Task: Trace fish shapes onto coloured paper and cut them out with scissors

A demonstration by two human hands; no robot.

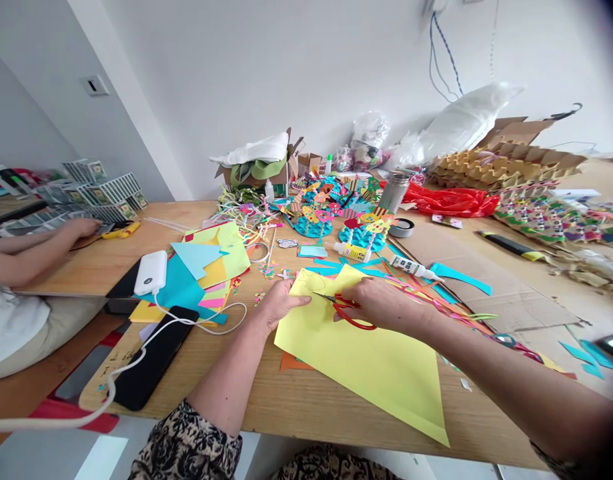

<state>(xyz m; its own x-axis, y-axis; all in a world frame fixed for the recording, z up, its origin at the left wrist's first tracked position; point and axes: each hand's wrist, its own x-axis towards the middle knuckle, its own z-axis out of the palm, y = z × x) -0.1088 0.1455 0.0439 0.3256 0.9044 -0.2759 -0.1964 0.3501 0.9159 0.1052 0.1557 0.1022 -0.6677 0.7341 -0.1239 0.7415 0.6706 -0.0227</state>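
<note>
A large sheet of yellow paper [366, 363] spans the front of the table, with faint drawn outlines near its upper left corner. My left hand [279, 305] pinches that corner between thumb and fingers. My right hand [376, 301] grips red-handled scissors [353, 321], whose blades point left over the sheet, close to the drawn lines. Beyond the sheet lie strips of blue paper [331, 270]. An orange paper piece [293, 362] peeks out beneath the sheet's left edge.
To the left are a black phone [153, 363], a white power bank [151, 272] with a cable, and coloured paper [226, 250]. Behind stand blue paper crafts [313, 227], glue bottles [411, 267] and a metal flask [393, 193]. Another person's hand [83, 228] rests at far left.
</note>
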